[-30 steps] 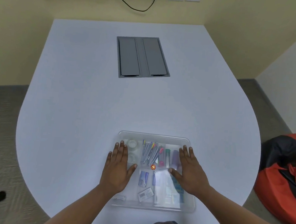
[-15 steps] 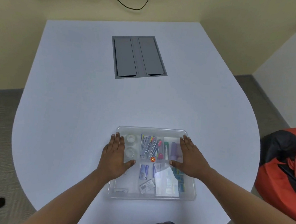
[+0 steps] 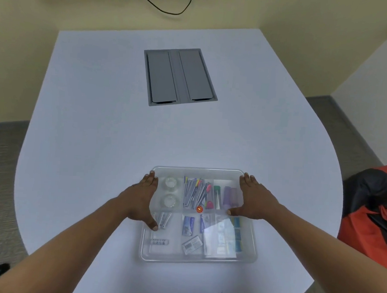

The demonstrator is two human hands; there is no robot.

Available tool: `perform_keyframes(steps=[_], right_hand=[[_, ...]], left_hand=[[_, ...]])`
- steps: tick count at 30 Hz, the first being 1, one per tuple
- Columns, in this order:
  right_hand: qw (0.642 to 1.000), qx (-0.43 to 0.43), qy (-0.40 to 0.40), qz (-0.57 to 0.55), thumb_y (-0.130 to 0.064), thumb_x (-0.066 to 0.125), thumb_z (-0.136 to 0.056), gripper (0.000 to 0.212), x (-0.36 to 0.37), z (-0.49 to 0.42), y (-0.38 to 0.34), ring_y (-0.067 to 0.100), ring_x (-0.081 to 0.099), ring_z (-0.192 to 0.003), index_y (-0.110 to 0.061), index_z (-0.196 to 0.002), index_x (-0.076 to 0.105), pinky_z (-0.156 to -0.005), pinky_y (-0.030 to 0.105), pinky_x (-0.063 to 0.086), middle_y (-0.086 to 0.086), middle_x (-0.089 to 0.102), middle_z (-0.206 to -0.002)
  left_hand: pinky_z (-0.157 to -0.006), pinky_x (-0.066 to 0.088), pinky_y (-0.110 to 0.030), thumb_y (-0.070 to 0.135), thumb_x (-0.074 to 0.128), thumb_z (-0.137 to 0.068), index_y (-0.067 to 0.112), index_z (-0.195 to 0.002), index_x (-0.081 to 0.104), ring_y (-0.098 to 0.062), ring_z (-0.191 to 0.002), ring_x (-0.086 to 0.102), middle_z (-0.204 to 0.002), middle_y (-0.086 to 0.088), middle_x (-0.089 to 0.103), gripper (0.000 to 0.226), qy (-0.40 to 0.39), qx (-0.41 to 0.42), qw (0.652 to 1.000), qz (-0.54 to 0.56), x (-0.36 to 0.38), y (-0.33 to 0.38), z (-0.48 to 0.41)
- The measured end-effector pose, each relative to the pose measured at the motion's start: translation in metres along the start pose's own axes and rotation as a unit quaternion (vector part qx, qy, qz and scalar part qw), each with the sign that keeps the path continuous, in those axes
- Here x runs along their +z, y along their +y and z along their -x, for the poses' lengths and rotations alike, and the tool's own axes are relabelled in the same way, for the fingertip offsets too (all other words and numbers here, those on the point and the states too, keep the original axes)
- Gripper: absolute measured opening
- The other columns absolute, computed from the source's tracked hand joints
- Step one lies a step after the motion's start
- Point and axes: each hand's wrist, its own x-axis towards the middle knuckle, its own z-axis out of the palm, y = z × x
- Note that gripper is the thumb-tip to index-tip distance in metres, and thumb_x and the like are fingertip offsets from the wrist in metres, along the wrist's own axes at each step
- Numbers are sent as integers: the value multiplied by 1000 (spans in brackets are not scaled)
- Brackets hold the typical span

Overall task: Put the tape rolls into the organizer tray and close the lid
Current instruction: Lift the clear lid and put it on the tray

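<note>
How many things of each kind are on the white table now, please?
Tape rolls, inside the tray under the clear lid: 2
Organizer tray: 1
Hands resting on the lid: 2, left hand, right hand
Grey floor-box panel in the table: 1
Total: 6

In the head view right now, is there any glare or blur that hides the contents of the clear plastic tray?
Head view: a pale glare patch on the clear plastic lid washes out the near-right compartments; the two clear tape rolls look faint; the wide lens bends the white table edges.
</note>
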Motion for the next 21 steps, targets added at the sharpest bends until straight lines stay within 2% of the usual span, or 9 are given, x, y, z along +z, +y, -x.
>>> perform_keyframes(steps=[6, 10, 12, 15, 17, 21], right_hand=[[997, -29, -10, 70, -85, 62, -53, 134, -24, -10, 5, 27, 7, -148, -5, -149, 14, -118, 43, 18, 12, 18, -159], [994, -36, -37, 101, -87, 63, -49, 142, -31, -9, 5, 28, 2, -148, -4, -150, 9, -119, 45, 14, 13, 13, -160], [991, -37, -47, 120, -87, 65, -46, 149, -29, -4, 3, 29, -3, -148, -2, -149, -1, -119, 45, 10, 15, 2, -161], [991, -31, -52, 123, -86, 66, -45, 155, -19, 10, 0, 31, -11, -147, -1, -148, -12, -119, 48, 4, 15, -12, -160], [993, -41, -26, 111, -83, 68, -48, 151, -12, 20, -2, 29, -13, -147, -4, -149, -12, -119, 47, 4, 13, -13, -160], [993, -65, -15, 95, -73, 75, -53, 145, 9, 47, -3, 24, -12, -147, -8, -149, -11, -118, 42, 2, 9, -14, -160]], left_hand=[[-119, 21, -39, 48, 89, -53, 8, -148, -14, -19, -148, -11, -157, -9, -25, 145, -16, -10, 998, -52, -11, 2, -2], [-115, 28, -39, 46, 90, -52, 8, -148, -15, -19, -148, -9, -157, -9, -26, 147, 8, -27, 998, -61, -12, 11, 0], [-117, 24, -39, 49, 90, -50, 6, -147, -17, -22, -148, -11, -157, -12, -27, 151, 16, -24, 997, -65, -10, 13, 2], [-121, 8, -38, 58, 86, -48, 1, -146, -18, -30, -147, -14, -155, -20, -26, 154, 21, -12, 996, -83, -5, 17, 10], [-121, 4, -39, 62, 83, -52, 2, -147, -16, -29, -147, -13, -157, -19, -21, 150, 39, -5, 996, -82, -5, 16, 15], [-120, 3, -33, 56, 83, -58, 6, -148, -14, -23, -148, -11, -158, -14, -21, 142, 60, 23, 996, -68, 10, 14, 28]])
